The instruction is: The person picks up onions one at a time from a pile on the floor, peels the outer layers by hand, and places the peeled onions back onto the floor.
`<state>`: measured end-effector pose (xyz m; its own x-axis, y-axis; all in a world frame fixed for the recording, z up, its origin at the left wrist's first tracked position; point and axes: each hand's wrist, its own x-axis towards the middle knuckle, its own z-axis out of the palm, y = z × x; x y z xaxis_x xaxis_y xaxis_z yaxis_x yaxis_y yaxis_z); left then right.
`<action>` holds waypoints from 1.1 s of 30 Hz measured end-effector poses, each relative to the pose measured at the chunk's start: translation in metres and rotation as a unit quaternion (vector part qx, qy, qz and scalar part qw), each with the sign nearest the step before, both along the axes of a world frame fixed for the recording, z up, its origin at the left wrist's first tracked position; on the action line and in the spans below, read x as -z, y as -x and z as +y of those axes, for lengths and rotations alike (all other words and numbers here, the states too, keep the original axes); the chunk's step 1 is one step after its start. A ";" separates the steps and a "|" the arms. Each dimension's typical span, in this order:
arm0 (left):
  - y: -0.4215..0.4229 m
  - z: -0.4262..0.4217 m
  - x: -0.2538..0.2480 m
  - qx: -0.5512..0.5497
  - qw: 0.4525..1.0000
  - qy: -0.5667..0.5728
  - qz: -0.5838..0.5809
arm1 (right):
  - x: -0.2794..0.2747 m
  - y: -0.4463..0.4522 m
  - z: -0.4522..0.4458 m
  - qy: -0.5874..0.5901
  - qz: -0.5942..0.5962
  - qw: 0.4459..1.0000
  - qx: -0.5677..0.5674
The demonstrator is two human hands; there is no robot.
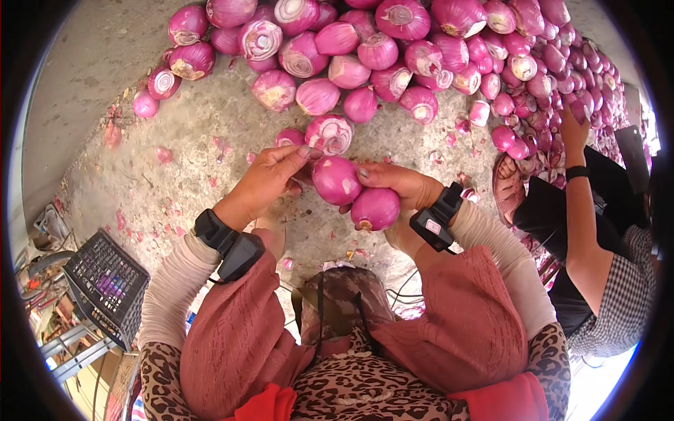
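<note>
Two peeled-looking red onions are held in front of me: an upper onion [335,180] and a lower onion [375,209]. My right hand [406,181] is closed on them, its thumb pressing the upper one. Coming from the other side, my left hand [267,181] has its fingers curled and its thumb against the upper onion's left edge. Whatever sits in that pinch is small and dark, too unclear to name. Just beyond my hands, a trimmed onion [329,135] with a ringed cut end lies on the concrete floor [203,189].
A large heap of red onions [400,56] spreads across the back and right. At right, a co-worker's hand [576,126] reaches into it, their foot [507,184] beside the heap. A black plastic crate [105,284] stands at left. Pink skin scraps litter the floor.
</note>
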<state>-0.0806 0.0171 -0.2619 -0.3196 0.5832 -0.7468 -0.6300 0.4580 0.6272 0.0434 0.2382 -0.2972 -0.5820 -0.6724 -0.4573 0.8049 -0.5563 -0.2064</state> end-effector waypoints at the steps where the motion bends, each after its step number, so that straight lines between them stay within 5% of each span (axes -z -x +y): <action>1: 0.000 0.000 0.000 -0.001 1.000 -0.013 -0.007 | 0.003 -0.002 0.001 0.000 0.000 1.000 0.000; 8: -0.001 0.003 -0.004 0.049 0.998 -0.022 -0.012 | 0.001 -0.002 -0.001 -0.001 -0.005 1.000 -0.006; 10: -0.003 0.003 -0.007 0.029 0.991 -0.020 -0.130 | -0.001 0.000 -0.006 -0.012 0.015 1.000 -0.009; 13: -0.003 -0.003 -0.003 0.027 0.986 -0.078 -0.146 | -0.006 0.003 -0.013 -0.109 0.047 0.993 -0.004; 19: -0.004 -0.001 0.005 0.047 0.990 -0.046 -0.121 | 0.006 0.006 -0.011 -0.168 0.134 0.975 -0.048; 23: -0.001 -0.005 0.015 0.039 0.996 -0.045 -0.065 | -0.001 0.006 -0.009 -0.179 0.049 0.983 -0.011; 29: 0.003 -0.013 0.012 -0.056 0.993 -0.053 -0.089 | 0.015 0.003 -0.001 -0.055 0.000 0.991 0.124; 33: 0.004 -0.010 0.011 -0.115 0.980 -0.093 -0.131 | 0.012 0.004 0.006 -0.044 -0.019 0.994 0.095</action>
